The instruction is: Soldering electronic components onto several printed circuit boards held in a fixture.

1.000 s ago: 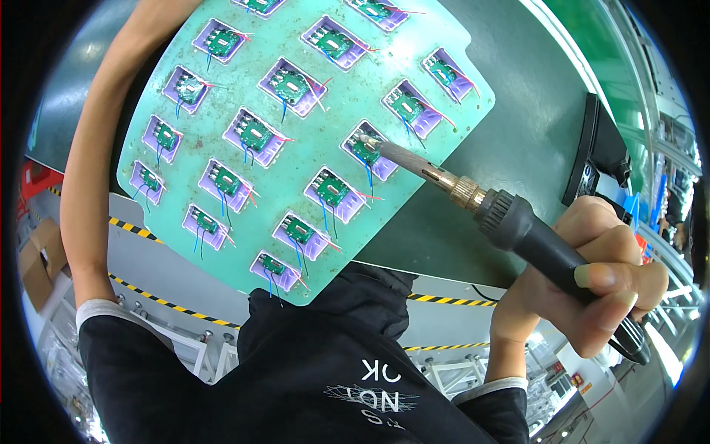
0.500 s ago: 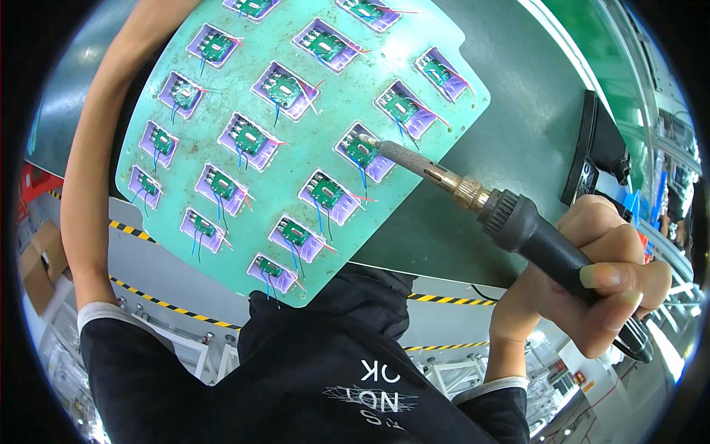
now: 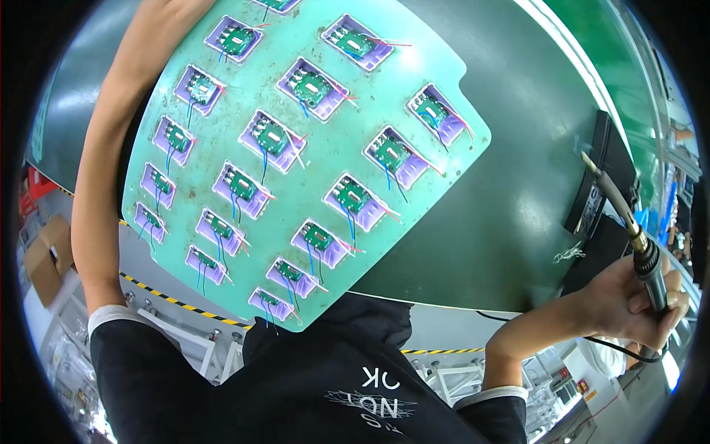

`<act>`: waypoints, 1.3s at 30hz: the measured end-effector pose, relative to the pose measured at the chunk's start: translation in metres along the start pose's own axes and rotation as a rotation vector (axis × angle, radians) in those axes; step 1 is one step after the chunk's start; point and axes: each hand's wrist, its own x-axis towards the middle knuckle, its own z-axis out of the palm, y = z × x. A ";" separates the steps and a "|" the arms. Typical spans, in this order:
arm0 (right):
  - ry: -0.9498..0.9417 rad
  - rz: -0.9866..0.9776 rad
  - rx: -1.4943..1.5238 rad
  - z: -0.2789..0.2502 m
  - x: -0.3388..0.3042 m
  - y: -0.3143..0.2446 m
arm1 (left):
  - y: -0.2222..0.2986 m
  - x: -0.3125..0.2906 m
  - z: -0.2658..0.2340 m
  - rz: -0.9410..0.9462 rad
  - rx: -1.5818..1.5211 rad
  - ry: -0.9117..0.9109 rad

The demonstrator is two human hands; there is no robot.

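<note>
My right hand (image 3: 636,300) is wrapped round the dark handle of a soldering iron (image 3: 645,263), away to the right of the board. The iron's tip points up and to the left, near a black box-like device. A pale green tray (image 3: 310,200) has rows of purple-lined pockets, each with a small green circuit board (image 3: 349,194) and thin red, white, blue and black wires. My left arm runs up along the tray's left side. The left hand (image 3: 174,9) shows only in part at the top edge; its fingers are out of sight.
The tray lies on a dark green bench top (image 3: 488,229). A black device (image 3: 595,185) stands at the right, with a tangle of fine wire (image 3: 569,254) beside it. A cardboard box (image 3: 48,248) is at the far left, beyond yellow-black floor tape (image 3: 177,300).
The soldering iron has lifted off a circuit board and swung right with my right hand, toward the black device. The tray appears shifted slightly down in the view.
</note>
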 end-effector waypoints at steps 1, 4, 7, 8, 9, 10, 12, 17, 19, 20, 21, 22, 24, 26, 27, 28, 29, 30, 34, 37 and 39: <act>-0.013 0.036 0.035 0.001 0.000 0.000 | 0.006 0.000 -0.007 -0.011 0.036 0.021; 0.013 0.007 0.015 0.007 -0.002 0.003 | 0.016 0.002 -0.012 -0.018 0.114 0.061; 0.073 0.040 -0.037 -0.001 0.000 0.005 | 0.008 0.004 -0.008 -0.042 0.171 0.123; 0.062 0.052 0.008 -0.001 0.001 0.006 | 0.007 0.005 -0.008 -0.069 0.199 0.166; 0.004 0.123 0.038 -0.002 0.002 0.005 | 0.005 0.005 -0.010 -0.074 0.205 0.158; 0.010 0.126 0.041 -0.002 -0.002 0.006 | 0.002 0.000 -0.011 -0.177 0.140 0.178; 0.012 0.138 0.018 -0.001 -0.008 0.006 | 0.001 -0.006 -0.012 -0.279 0.083 0.198; -0.063 0.159 0.044 -0.001 -0.014 0.003 | 0.001 -0.007 -0.007 -0.363 -0.038 0.142; -0.040 0.119 -0.020 -0.001 -0.017 0.004 | 0.003 -0.009 -0.010 -0.367 -0.048 0.147; -0.044 0.115 0.002 -0.001 -0.019 0.004 | 0.002 -0.010 -0.010 -0.373 -0.067 0.150; -0.048 0.111 0.025 0.000 -0.020 0.004 | 0.001 -0.012 -0.011 -0.380 -0.085 0.153; -0.050 0.110 0.025 0.001 -0.021 0.004 | 0.001 -0.013 -0.011 -0.388 -0.104 0.158; -0.067 0.096 0.020 0.006 -0.023 0.004 | 0.002 -0.015 -0.013 -0.398 -0.121 0.166; -0.100 0.111 0.037 0.010 -0.022 0.003 | -0.005 -0.013 -0.010 -0.356 -0.137 0.151; -0.129 0.129 0.061 0.013 -0.022 0.003 | -0.020 -0.010 0.002 -0.353 -0.147 0.155; -0.152 0.123 0.062 0.016 -0.023 0.004 | -0.039 -0.006 0.017 -0.067 -0.929 0.095; -0.154 0.120 0.060 0.017 -0.023 0.005 | -0.040 0.000 0.028 0.267 -1.699 0.012; -0.168 0.116 0.033 0.018 -0.024 0.005 | -0.035 -0.004 0.019 0.272 -1.702 0.013; -0.189 0.086 0.001 0.022 -0.022 0.007 | -0.041 -0.005 0.014 -0.066 -0.911 0.084; -0.191 0.075 -0.005 0.026 -0.021 0.007 | -0.051 0.001 0.023 0.363 -1.656 -0.028; -0.199 0.079 0.061 0.030 -0.023 0.009 | -0.037 -0.002 0.012 0.384 -1.646 -0.028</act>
